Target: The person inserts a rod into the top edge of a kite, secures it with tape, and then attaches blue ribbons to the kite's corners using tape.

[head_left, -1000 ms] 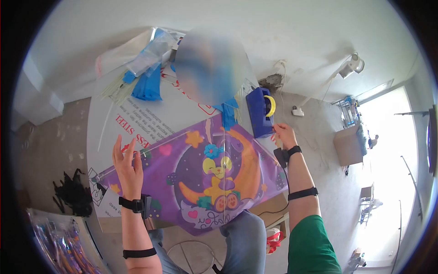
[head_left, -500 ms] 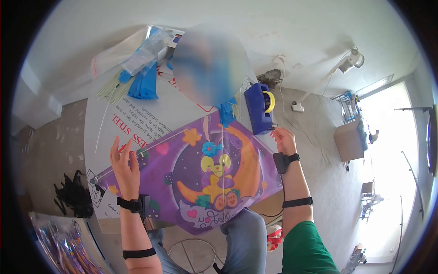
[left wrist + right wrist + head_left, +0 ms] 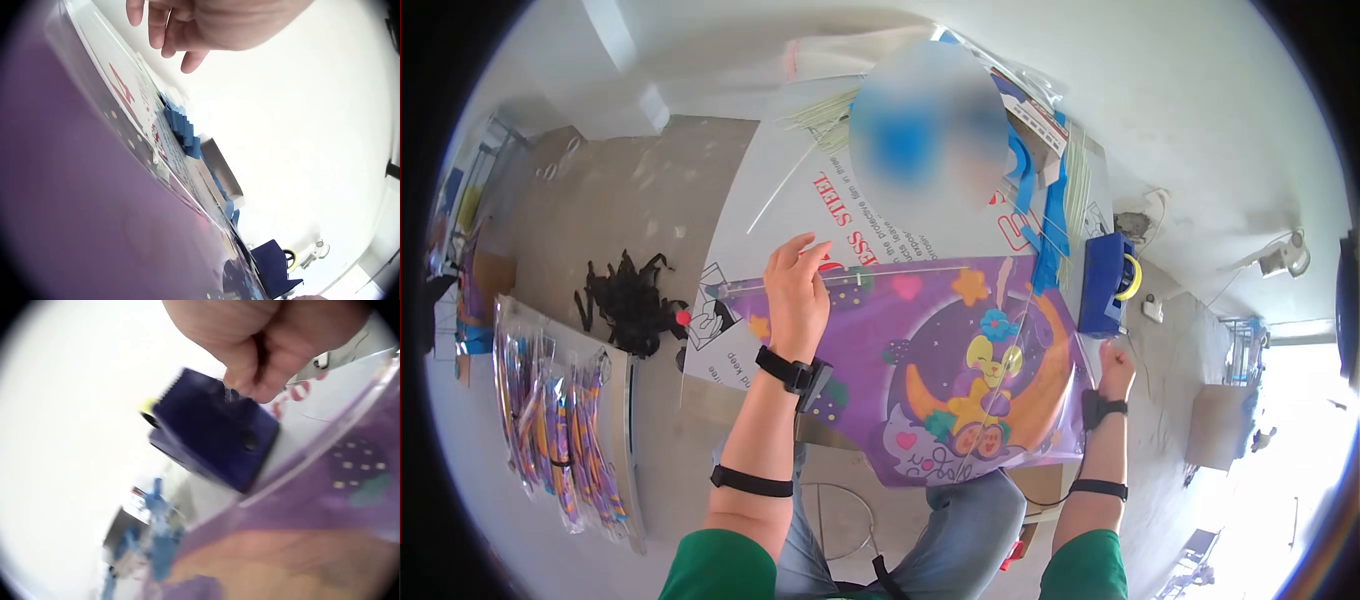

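Observation:
A purple kite [image 3: 870, 345] with a bear and moon print lies across the front of the table, a thin white rod along its far edge. Over its left part hovers my left hand [image 3: 798, 300], fingers spread and loosely bent, holding nothing. My right hand [image 3: 1116, 372] is beside the kite's right corner, just on the near side of the blue tape dispenser [image 3: 1106, 285] with its yellow roll. Seen from the right wrist, thumb and finger pinch a small piece of clear tape [image 3: 230, 395] in front of the dispenser's toothed edge.
Blue strips [image 3: 1055, 225] and thin pale sticks [image 3: 825, 118] lie at the table's back, partly behind a blurred patch. Packed bags [image 3: 565, 430] lie on a stand at the left. A black heap [image 3: 628, 300] is on the floor beside the table.
The head view has swung left, so the table appears farther right. My right hand has drawn slightly back from the dispenser's cutting end; the left hand stays over the kite's left part.

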A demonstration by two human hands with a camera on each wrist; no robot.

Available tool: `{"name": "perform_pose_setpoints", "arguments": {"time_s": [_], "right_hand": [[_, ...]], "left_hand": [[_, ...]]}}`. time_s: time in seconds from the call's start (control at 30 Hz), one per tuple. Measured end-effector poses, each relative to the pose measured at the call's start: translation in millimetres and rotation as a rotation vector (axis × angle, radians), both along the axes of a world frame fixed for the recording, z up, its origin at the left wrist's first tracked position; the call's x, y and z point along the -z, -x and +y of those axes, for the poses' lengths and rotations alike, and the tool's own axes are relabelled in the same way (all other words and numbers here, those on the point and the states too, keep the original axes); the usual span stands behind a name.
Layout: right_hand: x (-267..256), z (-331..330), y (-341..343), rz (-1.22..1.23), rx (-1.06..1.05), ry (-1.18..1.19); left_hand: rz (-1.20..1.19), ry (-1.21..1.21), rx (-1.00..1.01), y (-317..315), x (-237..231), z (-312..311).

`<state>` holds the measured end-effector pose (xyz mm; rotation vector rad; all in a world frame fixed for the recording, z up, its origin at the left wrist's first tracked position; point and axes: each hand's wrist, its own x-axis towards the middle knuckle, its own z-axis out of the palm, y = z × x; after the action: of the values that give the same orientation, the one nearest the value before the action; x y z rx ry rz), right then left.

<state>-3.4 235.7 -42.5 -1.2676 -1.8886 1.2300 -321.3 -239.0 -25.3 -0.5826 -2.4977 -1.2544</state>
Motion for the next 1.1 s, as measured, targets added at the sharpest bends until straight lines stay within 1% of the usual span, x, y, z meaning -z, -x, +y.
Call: {"name": "perform_pose_setpoints", "arguments": {"time_s": [0.03, 0.07, 0.1, 0.17, 0.27, 0.33, 0.4, 0.47, 0.53, 0.6, 0.73, 0.9, 1.1], "right_hand": [[12, 0, -4, -0.099, 0.062, -0.077], [16, -6, -4, -0.002, 0.065, -0.049], [18, -5, 1, -0.002, 0.051, -0.047], [-14, -52, 24, 0.053, 0.133, 0.015], [-61, -129, 83, 0.071, -0.126, 0.116], [-69, -175, 122, 0.111, -0.246, 0.185], [-84, -223, 159, -0.041, -0.393, 0.119], [-81, -259, 193, -0.009, -0.516, 0.264], [-63, -285, 221, 0.045, -0.624, 0.402], [-47, -308, 244, 0.051, -0.633, 0.529], [-35, -337, 271, -0.004, -0.64, 0.552], [-13, -344, 283, -0.04, -0.63, 0.468], [-19, -347, 286, -0.114, -0.617, 0.385]], "left_hand": [[0.002, 0.005, -0.012, 2, -1, -1], [0.007, 0.003, -0.029, 5, -2, -1], [0.003, -0.018, -0.033, 6, -2, -1], [-0.016, -0.027, -0.029, 3, 0, -4], [-0.03, -0.023, -0.001, 4, 1, -5], [-0.09, 0.0, 0.022, 5, 3, -8], [-0.128, 0.024, 0.024, 5, 2, -9], [-0.169, 0.045, 0.023, 4, 2, -9], [-0.237, -0.045, 0.05, 5, 3, -8], [-0.226, -0.03, 0.044, 6, 5, -8], [-0.21, -0.01, 0.041, 6, 6, -7], [-0.234, -0.007, 0.043, 6, 9, -10], [-0.22, -0.004, 0.06, 6, 13, -12]]}}
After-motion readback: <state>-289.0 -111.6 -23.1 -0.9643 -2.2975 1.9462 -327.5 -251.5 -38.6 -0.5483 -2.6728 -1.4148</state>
